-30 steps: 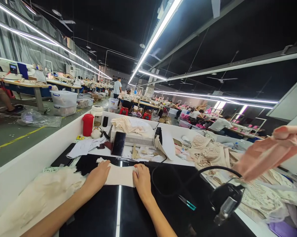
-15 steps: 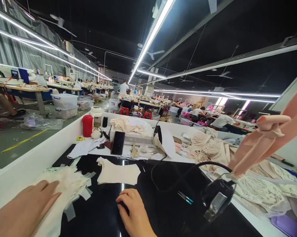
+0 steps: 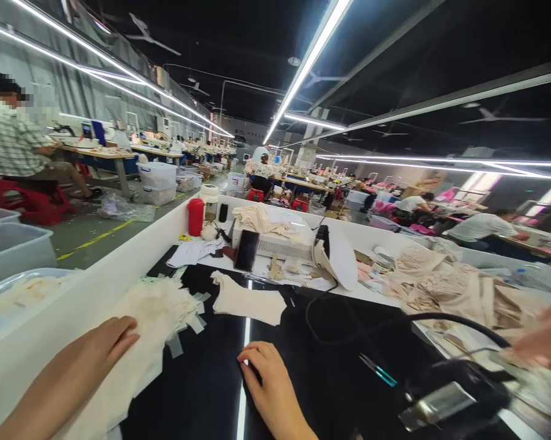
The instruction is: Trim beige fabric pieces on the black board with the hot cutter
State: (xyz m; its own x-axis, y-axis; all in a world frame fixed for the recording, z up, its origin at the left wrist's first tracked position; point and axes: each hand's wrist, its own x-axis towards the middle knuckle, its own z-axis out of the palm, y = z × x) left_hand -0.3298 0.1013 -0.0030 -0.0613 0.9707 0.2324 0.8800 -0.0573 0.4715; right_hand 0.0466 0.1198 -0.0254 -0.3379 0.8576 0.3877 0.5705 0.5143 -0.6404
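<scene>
My left hand [image 3: 105, 348] rests on a pile of cream cloth pieces [image 3: 151, 311] at the left of the black tabletop, its thumb apart from the fingers. Translucent strips stick out from the pile's right edge. My right hand [image 3: 273, 376] is on the tabletop with loosely curled fingers, a gap showing between thumb and forefinger and nothing visible in it. Just beyond it lies a flat stack of cut cream cloth [image 3: 248, 299]. To its right are tweezers [image 3: 379, 370] with teal handles. A blurred black device with a metal part [image 3: 435, 406] stands at the lower right.
A black cable [image 3: 449, 316] loops over the tabletop. Along the back are a phone [image 3: 247, 250], a red flask [image 3: 195, 217], a jar [image 3: 209, 201] and a white visor-like item [image 3: 342, 263]. Lace and beige cloth [image 3: 440, 281] heap at right. White walls [image 3: 138, 275] edge the table.
The view has swung left, bringing a seated person and plastic bins into sight. My left hand has drawn back slightly on the cloth pile. My right hand stays near the same spot.
</scene>
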